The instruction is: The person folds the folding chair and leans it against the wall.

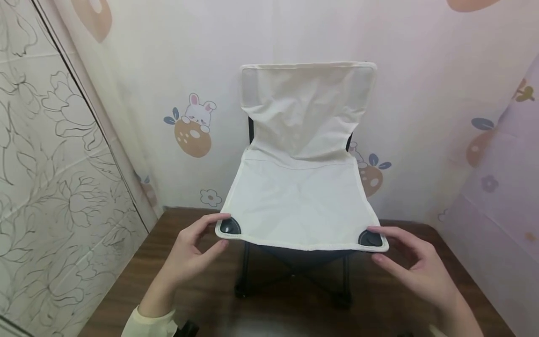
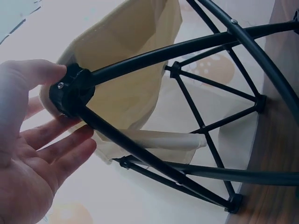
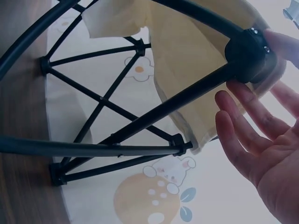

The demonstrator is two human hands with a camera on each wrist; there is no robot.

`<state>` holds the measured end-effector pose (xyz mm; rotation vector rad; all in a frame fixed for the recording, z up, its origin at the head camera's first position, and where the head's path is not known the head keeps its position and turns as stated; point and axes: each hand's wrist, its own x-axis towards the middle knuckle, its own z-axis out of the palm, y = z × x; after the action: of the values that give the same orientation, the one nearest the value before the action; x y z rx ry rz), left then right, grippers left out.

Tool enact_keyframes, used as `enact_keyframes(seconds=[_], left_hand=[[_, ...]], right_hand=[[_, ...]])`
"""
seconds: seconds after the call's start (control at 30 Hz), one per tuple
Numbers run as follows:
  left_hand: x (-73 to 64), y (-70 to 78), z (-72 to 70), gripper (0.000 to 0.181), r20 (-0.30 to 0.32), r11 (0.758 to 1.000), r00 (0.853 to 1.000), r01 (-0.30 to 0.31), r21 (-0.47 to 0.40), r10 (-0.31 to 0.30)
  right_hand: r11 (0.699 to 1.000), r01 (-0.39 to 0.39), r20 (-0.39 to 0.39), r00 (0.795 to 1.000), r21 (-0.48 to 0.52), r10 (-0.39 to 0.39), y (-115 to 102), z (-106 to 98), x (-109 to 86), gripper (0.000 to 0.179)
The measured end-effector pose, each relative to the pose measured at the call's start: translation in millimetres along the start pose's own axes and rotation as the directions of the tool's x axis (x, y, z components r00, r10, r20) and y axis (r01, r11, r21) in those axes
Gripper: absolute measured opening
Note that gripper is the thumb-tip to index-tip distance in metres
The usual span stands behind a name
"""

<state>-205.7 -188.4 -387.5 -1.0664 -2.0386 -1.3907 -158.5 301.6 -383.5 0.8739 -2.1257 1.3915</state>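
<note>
A white fabric folding chair [image 1: 299, 201] stands opened out, its seat facing me and its backrest [image 1: 309, 89] upright behind. At the seat's front left corner, my left hand [image 1: 189, 255] holds the edge between thumb and fingers, around the black corner joint [image 2: 70, 91]. My right hand [image 1: 425, 269] does likewise at the front right corner, with thumb and index finger on the black joint [image 3: 247, 56]. The other fingers of both hands spread loosely below. Crossed black tubes [image 2: 140, 151] of the frame run down from the joints under the seat.
The chair's feet rest on a dark brown wooden table [image 1: 202, 304]. A pale curtain [image 1: 421, 70] with rabbit and fruit prints hangs close behind and to the right. On the left stands a white panel [image 1: 54, 187] with flower line drawings.
</note>
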Motion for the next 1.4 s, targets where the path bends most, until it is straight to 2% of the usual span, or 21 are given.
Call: enact_keyframes(seconds=[0.2, 0.37, 0.47, 0.63, 0.73, 0.83, 1.07, 1.23, 1.4], left_hand=[[0.4, -3.5, 4.9, 0.055, -0.052, 0.999, 0.998, -0.034, -0.014, 0.033], [0.1, -2.4, 9.0, 0.055, -0.09, 0.999, 0.996, -0.002, -0.046, -0.002], [0.3, -0.9, 10.7, 0.054, -0.11, 0.997, 0.993, 0.023, -0.069, -0.031], [1.8, 0.4, 12.7, 0.051, -0.134, 0.995, 0.989, 0.046, -0.091, -0.059], [1.6, 0.1, 13.5, 0.051, -0.14, 0.994, 0.988, 0.053, -0.094, -0.066], [0.8, -0.4, 14.3, 0.05, -0.145, 0.993, 0.987, 0.054, -0.102, -0.069], [-0.8, -1.8, 15.1, 0.049, -0.16, 0.993, 0.985, 0.044, -0.112, -0.061], [-0.9, -2.5, 15.8, 0.049, -0.168, 0.994, 0.985, 0.026, -0.11, -0.045], [-1.6, -2.2, 15.5, 0.049, -0.174, 0.995, 0.984, 0.025, -0.096, -0.042]], right_hand=[[0.986, 0.052, -0.019, 0.999, 0.161, -0.049, 7, 3, 1.6, 0.062], [0.972, 0.073, -0.033, 0.997, 0.226, -0.067, 9, 4, 2.8, 0.061], [0.973, 0.047, -0.048, 0.998, 0.227, -0.037, 5, 5, 4.1, 0.06], [0.981, -0.096, -0.08, 0.991, 0.166, 0.111, -3, 3, 3.6, 0.056], [0.98, -0.159, -0.083, 0.982, 0.119, 0.17, -6, 2, 2.9, 0.054], [0.98, -0.171, -0.083, 0.98, 0.104, 0.18, -7, 2, 2.4, 0.053], [0.981, -0.114, -0.085, 0.988, 0.154, 0.128, -7, 4, 2.2, 0.054], [0.983, -0.154, -0.095, 0.982, 0.103, 0.164, -9, 5, 1.9, 0.053], [0.984, -0.149, -0.084, 0.984, 0.095, 0.157, -8, 5, 2.2, 0.052]])
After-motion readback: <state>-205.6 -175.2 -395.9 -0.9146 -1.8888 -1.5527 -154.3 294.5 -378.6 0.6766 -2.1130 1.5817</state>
